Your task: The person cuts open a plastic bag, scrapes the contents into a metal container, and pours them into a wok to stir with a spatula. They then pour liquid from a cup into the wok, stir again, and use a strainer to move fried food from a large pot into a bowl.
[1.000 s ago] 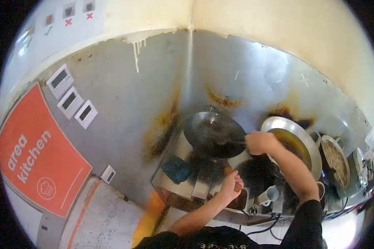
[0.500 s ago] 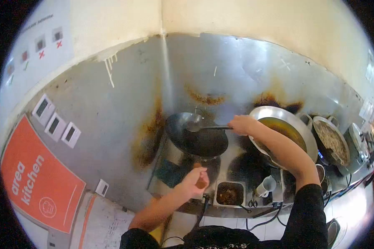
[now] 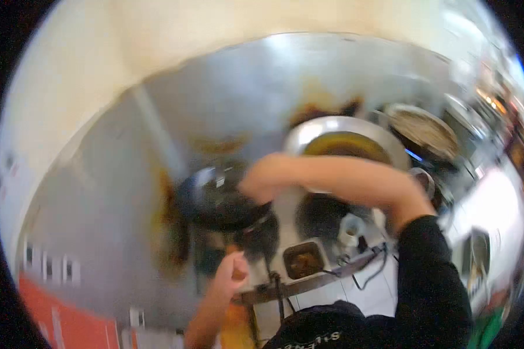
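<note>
The picture is smeared by motion. A dark wok (image 3: pixel 215 203) sits on the steel stove. My left hand (image 3: pixel 233 272) is closed on the wok's brown handle at the stove's front edge. My right hand (image 3: pixel 261 181) is a fist over the wok's right rim, gripping the ladle handle; the ladle itself is lost in the blur. My right forearm reaches across in front of a big silver pan (image 3: pixel 308 129) of yellow liquid.
A second pan of food (image 3: pixel 425 131) stands further right. A small square tub (image 3: pixel 301 260) and a white cup (image 3: pixel 350 228) sit at the stove front, with cables hanging below. A stained steel wall rises behind. An orange sign (image 3: pixel 52 323) is at lower left.
The view has swung and blurred, and everything sits further left and lower. My right hand moved left across the wok with the ladle. My left hand kept hold of the wok handle.
</note>
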